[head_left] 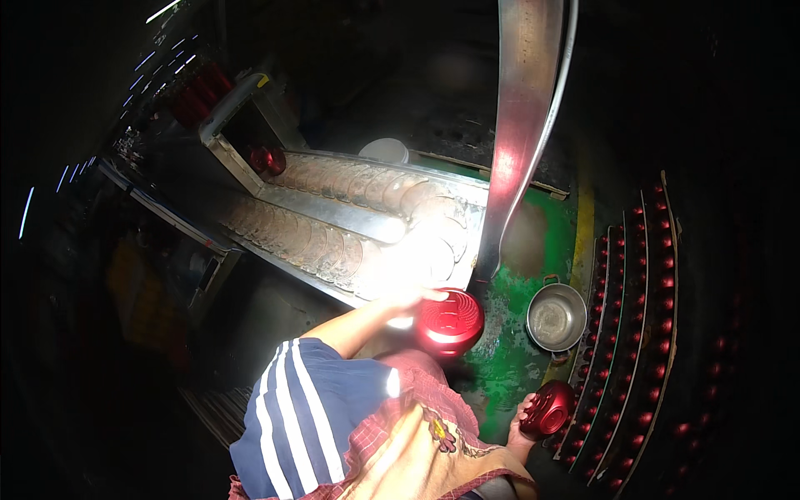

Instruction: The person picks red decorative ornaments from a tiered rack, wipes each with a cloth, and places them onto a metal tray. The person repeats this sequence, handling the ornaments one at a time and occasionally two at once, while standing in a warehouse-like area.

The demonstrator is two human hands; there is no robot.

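My left hand (427, 295) was curled over the edge of a ringed red vessel (454, 323), its far side glare-washed. My right hand (522, 423), lower down, was clamped on a darker red vessel (549, 407). Just beyond the left one lay the looped conveyor (323, 213) of overlapping plates; to my right, a metal pot (556, 319) stood on the green floor (493, 367), near curved rows of small red pieces (642, 324).
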